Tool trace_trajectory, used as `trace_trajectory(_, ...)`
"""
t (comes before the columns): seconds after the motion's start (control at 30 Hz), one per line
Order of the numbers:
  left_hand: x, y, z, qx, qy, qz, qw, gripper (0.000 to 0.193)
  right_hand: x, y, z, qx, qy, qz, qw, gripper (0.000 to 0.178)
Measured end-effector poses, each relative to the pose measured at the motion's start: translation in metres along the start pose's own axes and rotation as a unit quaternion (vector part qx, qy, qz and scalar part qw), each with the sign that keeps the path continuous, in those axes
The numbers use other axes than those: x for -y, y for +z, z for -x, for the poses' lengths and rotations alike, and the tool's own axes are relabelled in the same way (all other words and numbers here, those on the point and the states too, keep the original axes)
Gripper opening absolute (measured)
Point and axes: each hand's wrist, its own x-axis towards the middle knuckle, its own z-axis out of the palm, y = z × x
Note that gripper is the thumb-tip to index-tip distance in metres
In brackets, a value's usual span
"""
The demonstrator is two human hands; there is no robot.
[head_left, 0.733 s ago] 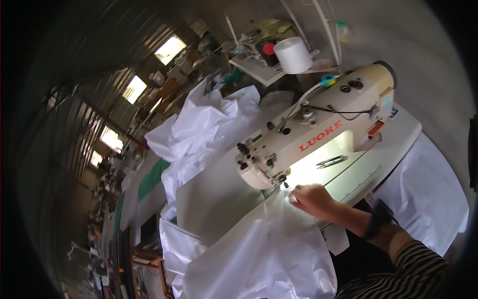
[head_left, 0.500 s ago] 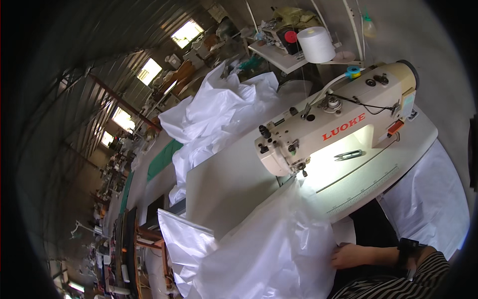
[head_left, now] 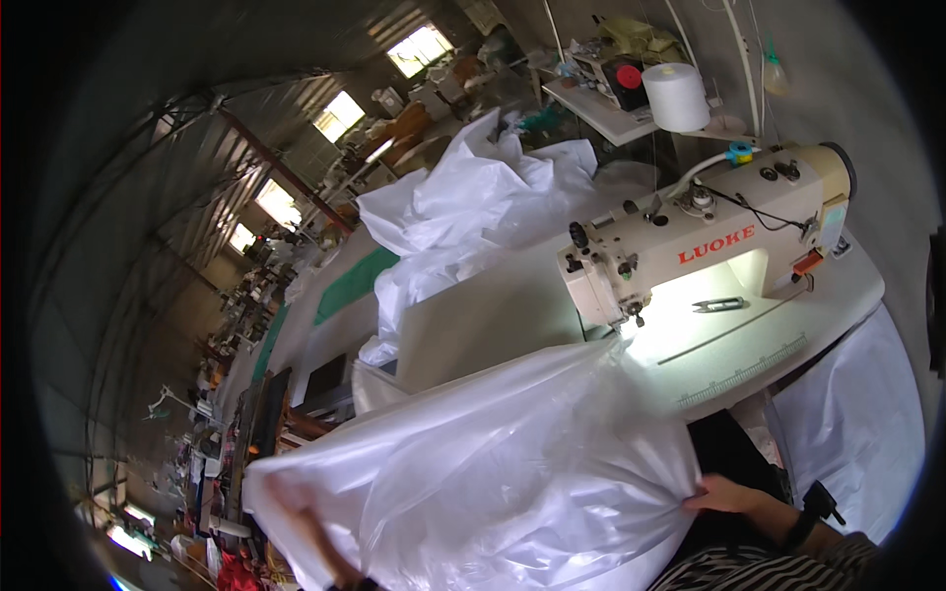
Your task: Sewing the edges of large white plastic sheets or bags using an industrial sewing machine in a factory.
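Observation:
A large white, shiny, see-through sheet (head_left: 493, 473), plastic-like, spreads from under the sewing machine's (head_left: 700, 231) needle end down across my lap. My right hand (head_left: 717, 494) pinches its right edge, fingers closed on the gathered material. At the left, my left hand (head_left: 291, 497) shows through the sheet, behind or under it, near its far left corner. Its fingers are blurred and veiled, so their grip cannot be made out. Small thread snips (head_left: 717, 305) lie on the lit machine bed, below the machine's arm.
More white sheeting (head_left: 473, 197) is heaped beyond the machine table (head_left: 483, 315). Another white piece (head_left: 847, 414) hangs at the right. A white thread cone (head_left: 676, 97) stands on a small shelf behind the machine. A green strip (head_left: 355, 286) lies on the long table at left.
The sheet has been spread out to the left and pulled flatter. My left hand has come into view behind it. My right hand keeps its hold on the right edge; the view has shifted.

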Motion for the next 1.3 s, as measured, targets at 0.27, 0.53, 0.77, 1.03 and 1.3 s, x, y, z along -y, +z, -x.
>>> trace_trajectory(0.27,0.059,0.175,0.096,0.453,-0.097,-0.047,0.885,0.039,0.093,-0.050,0.062,-0.277,-0.112,0.298,0.906,0.020)
trace_trajectory(0.53,-0.081,0.083,0.106,0.318,-0.021,0.265,0.910,0.028,0.234,0.009,0.015,-0.171,-0.426,0.397,0.795,0.044)
trace_trajectory(0.77,-0.099,0.121,0.096,0.277,0.099,0.206,0.933,0.041,0.249,0.087,-0.049,-0.021,-0.507,0.560,0.655,0.025)
trace_trajectory(1.03,-0.100,0.147,0.130,0.119,0.066,0.105,0.985,0.031,0.091,0.001,0.057,0.041,-0.394,0.494,0.774,0.011)
trace_trajectory(1.3,-0.170,0.104,0.190,0.189,0.228,0.099,0.950,0.039,0.096,0.009,0.075,-0.114,-0.239,0.253,0.931,0.026)
